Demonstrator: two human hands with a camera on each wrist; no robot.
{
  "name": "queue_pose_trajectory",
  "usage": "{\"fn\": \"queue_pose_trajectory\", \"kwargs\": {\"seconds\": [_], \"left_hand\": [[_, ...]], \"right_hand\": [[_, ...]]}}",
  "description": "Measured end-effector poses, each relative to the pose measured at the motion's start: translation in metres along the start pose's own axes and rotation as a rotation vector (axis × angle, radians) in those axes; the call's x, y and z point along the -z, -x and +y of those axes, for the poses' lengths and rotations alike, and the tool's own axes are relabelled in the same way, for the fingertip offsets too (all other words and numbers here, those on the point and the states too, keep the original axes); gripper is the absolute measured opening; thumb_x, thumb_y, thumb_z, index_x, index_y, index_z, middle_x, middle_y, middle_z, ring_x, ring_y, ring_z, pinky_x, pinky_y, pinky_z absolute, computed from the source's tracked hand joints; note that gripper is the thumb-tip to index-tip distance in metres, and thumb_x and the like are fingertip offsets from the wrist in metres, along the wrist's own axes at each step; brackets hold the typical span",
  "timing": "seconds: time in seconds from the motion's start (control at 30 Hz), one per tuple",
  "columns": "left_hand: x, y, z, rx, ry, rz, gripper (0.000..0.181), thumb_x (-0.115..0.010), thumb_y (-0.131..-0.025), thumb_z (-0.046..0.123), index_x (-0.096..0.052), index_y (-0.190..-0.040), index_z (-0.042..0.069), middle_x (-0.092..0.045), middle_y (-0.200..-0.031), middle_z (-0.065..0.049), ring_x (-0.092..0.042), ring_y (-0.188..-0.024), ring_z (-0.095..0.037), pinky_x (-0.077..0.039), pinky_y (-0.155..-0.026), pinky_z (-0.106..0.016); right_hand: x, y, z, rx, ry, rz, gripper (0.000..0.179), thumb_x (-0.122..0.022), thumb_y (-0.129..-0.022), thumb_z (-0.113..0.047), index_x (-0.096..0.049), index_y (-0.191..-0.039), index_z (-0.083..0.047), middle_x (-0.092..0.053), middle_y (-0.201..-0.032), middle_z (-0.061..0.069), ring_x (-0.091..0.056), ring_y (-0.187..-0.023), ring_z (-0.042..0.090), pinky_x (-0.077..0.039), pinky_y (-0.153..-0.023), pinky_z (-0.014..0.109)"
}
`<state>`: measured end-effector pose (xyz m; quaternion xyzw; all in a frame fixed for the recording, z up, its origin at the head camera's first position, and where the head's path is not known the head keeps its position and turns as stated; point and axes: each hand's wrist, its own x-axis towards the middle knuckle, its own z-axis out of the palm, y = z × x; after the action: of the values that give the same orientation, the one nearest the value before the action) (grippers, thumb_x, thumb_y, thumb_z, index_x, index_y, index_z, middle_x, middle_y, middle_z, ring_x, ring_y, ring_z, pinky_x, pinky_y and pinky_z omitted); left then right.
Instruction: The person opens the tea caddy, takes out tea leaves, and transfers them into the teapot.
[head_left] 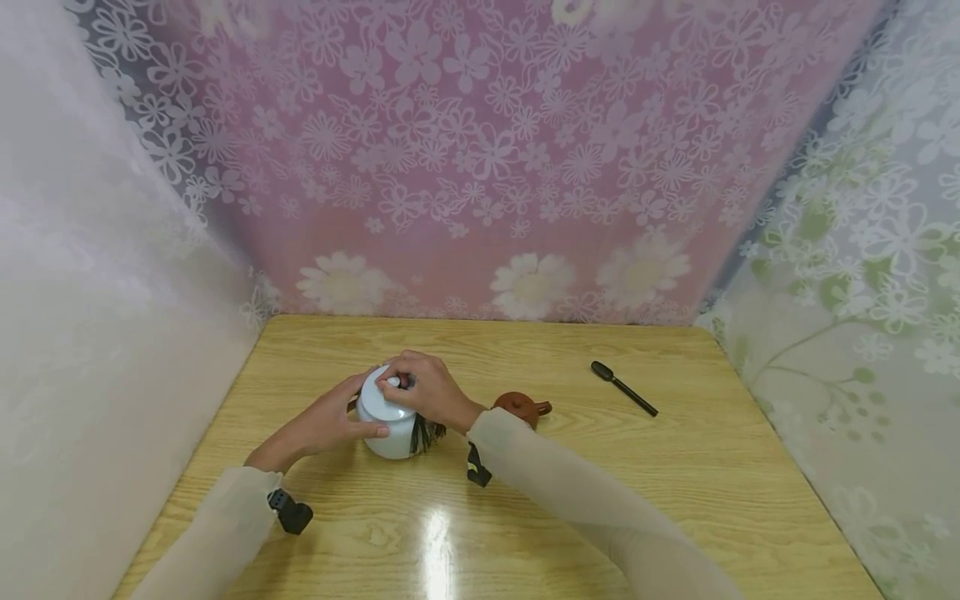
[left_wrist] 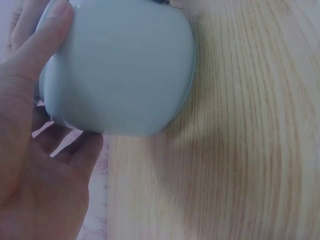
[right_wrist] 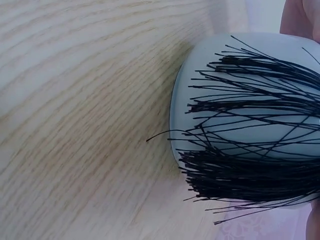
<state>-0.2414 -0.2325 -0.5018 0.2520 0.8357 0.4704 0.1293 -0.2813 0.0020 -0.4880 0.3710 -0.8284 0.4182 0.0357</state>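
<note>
A pale blue-white ceramic jar (head_left: 388,445) stands on the table with its lid (head_left: 381,407) on top. My left hand (head_left: 330,423) grips the jar's left side, thumb across the front and fingers round the back. In the left wrist view the jar's smooth wall (left_wrist: 125,70) fills the space beside the thumb. From above, my right hand (head_left: 431,387) pinches the lid's small round knob (head_left: 393,382). A black tassel (head_left: 424,435) of thin strands hangs below the right hand. Its strands (right_wrist: 250,175) spread over the jar's wall in the right wrist view.
Just behind the right wrist sits a small reddish-brown teapot (head_left: 519,406), partly hidden by the sleeve. A black spoon-shaped utensil (head_left: 624,388) lies farther right on the wooden table (head_left: 570,517). Patterned cloth walls (head_left: 480,167) enclose the back and both sides.
</note>
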Motion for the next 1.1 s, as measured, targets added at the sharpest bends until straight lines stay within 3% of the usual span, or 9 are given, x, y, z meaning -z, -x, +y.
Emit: {"fn": "queue_pose_trajectory", "kwargs": {"seconds": [0.23,0.5,0.63,0.77,0.97,1.1], "left_hand": [[0.0,0.0015,0.0008,0.01,-0.015,-0.004,0.103,-0.083,-0.1,0.036,-0.018,-0.177,0.014,-0.014,-0.182,-0.02,-0.024,-0.164,-0.051,-0.034,-0.124,-0.074],[-0.0008,0.0008,0.0026,0.023,-0.004,-0.01,0.103,-0.083,-0.1,0.034,-0.018,-0.176,0.014,-0.015,-0.182,-0.019,-0.024,-0.165,-0.049,-0.033,-0.126,-0.073],[-0.0003,0.0017,0.0038,0.024,-0.005,-0.005,0.102,-0.083,-0.1,0.033,-0.018,-0.176,0.013,-0.013,-0.182,-0.02,-0.023,-0.165,-0.051,-0.033,-0.125,-0.074],[-0.0005,0.0024,0.0033,0.029,-0.007,-0.007,0.102,-0.082,-0.1,0.033,-0.017,-0.176,0.013,-0.012,-0.182,-0.021,-0.022,-0.165,-0.051,-0.033,-0.125,-0.074],[-0.0004,0.0024,0.0033,0.04,-0.023,0.0,0.104,-0.083,-0.1,0.035,-0.016,-0.177,0.013,-0.014,-0.182,-0.02,-0.023,-0.165,-0.051,-0.033,-0.125,-0.074],[0.0004,0.0019,0.0046,0.049,-0.041,0.009,0.104,-0.083,-0.1,0.037,-0.016,-0.177,0.013,-0.014,-0.182,-0.02,-0.023,-0.164,-0.051,-0.033,-0.125,-0.074]], "right_hand": [[0.001,0.0019,-0.0007,0.009,-0.002,-0.024,0.014,-0.071,-0.108,-0.024,-0.083,-0.111,-0.017,-0.061,-0.089,-0.002,-0.056,-0.079,0.01,-0.048,-0.071,0.018],[-0.0012,0.0028,0.0023,0.01,0.01,-0.024,0.015,-0.071,-0.108,-0.026,-0.083,-0.111,-0.017,-0.064,-0.092,-0.004,-0.07,-0.106,0.014,-0.055,-0.086,0.018],[-0.0023,0.0029,0.0045,0.024,0.006,-0.018,0.015,-0.07,-0.109,-0.026,-0.083,-0.113,-0.018,-0.064,-0.093,-0.003,-0.067,-0.096,0.011,-0.055,-0.081,0.019],[-0.0028,0.003,0.0056,0.037,0.016,-0.016,0.015,-0.071,-0.109,-0.026,-0.083,-0.113,-0.018,-0.065,-0.093,-0.004,-0.068,-0.1,0.008,-0.057,-0.086,0.017],[-0.0005,0.0019,0.0059,0.056,0.032,-0.032,0.016,-0.07,-0.109,-0.026,-0.082,-0.114,-0.018,-0.063,-0.091,-0.004,-0.059,-0.082,0.007,-0.052,-0.077,0.018],[0.0007,0.0004,0.0066,0.05,0.036,-0.033,0.016,-0.07,-0.109,-0.027,-0.083,-0.114,-0.019,-0.066,-0.095,-0.004,-0.063,-0.09,0.007,-0.054,-0.081,0.018]]}}
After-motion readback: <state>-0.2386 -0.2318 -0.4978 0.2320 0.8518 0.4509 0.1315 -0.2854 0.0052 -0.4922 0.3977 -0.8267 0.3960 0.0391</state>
